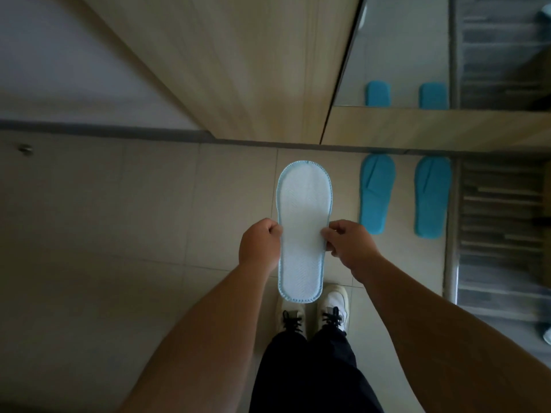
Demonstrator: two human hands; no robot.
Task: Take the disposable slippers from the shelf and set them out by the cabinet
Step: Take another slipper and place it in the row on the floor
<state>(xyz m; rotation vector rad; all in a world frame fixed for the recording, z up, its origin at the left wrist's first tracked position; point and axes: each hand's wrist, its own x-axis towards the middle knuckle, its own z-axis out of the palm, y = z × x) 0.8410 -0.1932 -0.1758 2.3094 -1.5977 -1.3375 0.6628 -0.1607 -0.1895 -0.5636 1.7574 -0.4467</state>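
I hold a flat disposable slipper (304, 222) above the floor, its pale white sole facing up with a blue stitched rim. My left hand (260, 244) pinches its left edge near the middle and my right hand (350, 244) pinches the right edge. Two blue slippers (377, 192) (432, 196) lie side by side on the tiled floor, toes against the base of the wooden cabinet (238, 70). The held slipper hangs to the left of that pair.
A mirror panel (396, 49) on the cabinet reflects the two blue slippers. A striped grey rug (501, 222) lies at the right. My white shoes (313, 311) stand on beige tiles below the held slipper. A small metal door stop (25, 149) sits at far left.
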